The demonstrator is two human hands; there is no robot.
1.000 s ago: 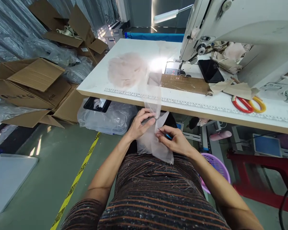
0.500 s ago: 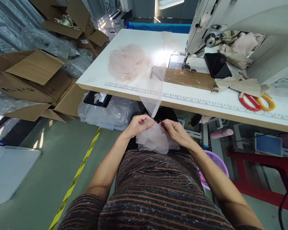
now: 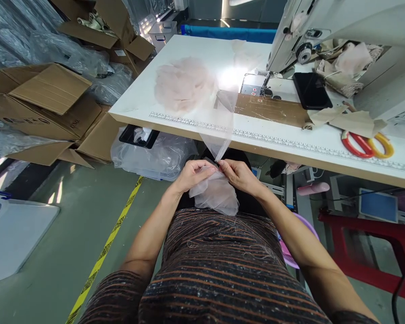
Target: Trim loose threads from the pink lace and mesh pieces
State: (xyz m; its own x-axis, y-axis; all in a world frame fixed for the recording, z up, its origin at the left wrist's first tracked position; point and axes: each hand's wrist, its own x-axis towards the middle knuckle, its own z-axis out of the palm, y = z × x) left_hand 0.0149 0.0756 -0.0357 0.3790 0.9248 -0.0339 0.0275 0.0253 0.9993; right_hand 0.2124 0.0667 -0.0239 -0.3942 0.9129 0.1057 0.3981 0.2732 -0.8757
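Observation:
My left hand (image 3: pixel 191 174) and my right hand (image 3: pixel 239 176) are closed side by side on a bunch of sheer pale pink fabric (image 3: pixel 215 194) held over my lap, just below the table edge. From between my fingers a strip of the same sheer fabric (image 3: pixel 220 130) runs up over the white sewing table (image 3: pixel 195 49) toward the sewing machine (image 3: pixel 327 27). A small thin tool was in my right hand a moment ago; it is hidden now. A fluffy pile of pink fabric pieces (image 3: pixel 184 83) lies on the table to the left.
On the table lie a black phone (image 3: pixel 311 90), red and yellow scissors (image 3: pixel 366 144), paper scraps and a ruler strip along the front edge. Cardboard boxes (image 3: pixel 47 108) and plastic bags crowd the floor at left. A yellow floor line, purple basket and red stool sit below.
My hands drew together and rose slightly toward the table edge, gathering the hanging fabric into a tighter bunch. The blue-handled tool in my right hand is no longer visible.

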